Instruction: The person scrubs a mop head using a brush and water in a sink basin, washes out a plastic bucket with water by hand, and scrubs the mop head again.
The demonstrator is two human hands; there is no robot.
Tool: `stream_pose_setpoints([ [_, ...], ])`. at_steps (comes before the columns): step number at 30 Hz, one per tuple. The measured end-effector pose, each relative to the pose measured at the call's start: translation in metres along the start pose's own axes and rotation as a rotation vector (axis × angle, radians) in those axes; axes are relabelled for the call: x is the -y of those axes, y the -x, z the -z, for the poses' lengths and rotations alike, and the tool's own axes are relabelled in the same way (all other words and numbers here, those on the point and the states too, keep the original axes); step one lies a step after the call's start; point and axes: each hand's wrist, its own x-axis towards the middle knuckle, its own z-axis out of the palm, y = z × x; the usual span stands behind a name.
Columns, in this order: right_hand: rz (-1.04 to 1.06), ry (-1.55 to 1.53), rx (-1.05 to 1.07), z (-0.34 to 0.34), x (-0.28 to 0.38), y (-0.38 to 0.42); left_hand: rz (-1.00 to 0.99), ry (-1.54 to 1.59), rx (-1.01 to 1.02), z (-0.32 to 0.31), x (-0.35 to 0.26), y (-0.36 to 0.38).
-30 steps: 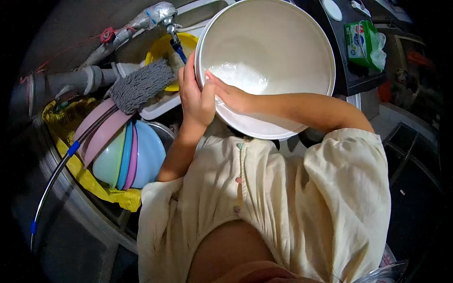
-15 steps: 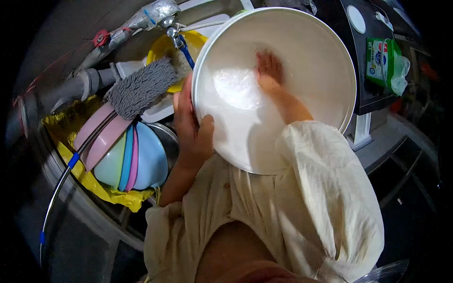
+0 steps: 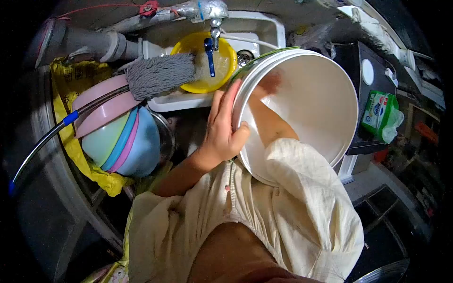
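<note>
Inside white bucket point(image 3: 311, 108), right hand point(image 3: 266, 85) moved to near wall, grip unclear; left hand point(image 3: 222, 127) still clasps rim

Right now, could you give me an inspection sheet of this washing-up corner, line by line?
Surface: white sink under a tap.
Job's things: large white bucket, tilted on its side.
Clutter: yellow bowl in the sink; grey mop head; stacked pastel bowls; green packet.
Grips: left hand clasps the bucket's rim; right hand reaches inside, against its wall.
Cables: nothing seen; grey pipes only.
Surroundings: yellow sheet under the bowls; dark floor.
</note>
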Motion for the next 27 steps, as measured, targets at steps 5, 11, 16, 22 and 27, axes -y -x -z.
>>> stream_pose_setpoints([
  [5,-0.302,-0.858,0.45,0.045,0.115,0.008,-0.038,-0.023,-0.049,-0.001,0.001,-0.002],
  [11,-0.559,-1.253,0.331,0.153,0.181,-0.051,-0.069,-0.031,-0.018,-0.004,0.0,0.009],
  [16,-0.727,-1.75,-0.156,0.276,0.141,-0.05,-0.07,-0.008,0.006,0.002,0.01,0.008],
  [22,-0.322,-1.193,0.123,0.215,0.176,0.005,-0.027,-0.029,0.012,-0.005,0.006,0.023],
  [27,-0.264,-1.113,0.915,0.157,0.151,0.15,-0.103,0.036,-0.053,-0.002,0.018,0.012],
])
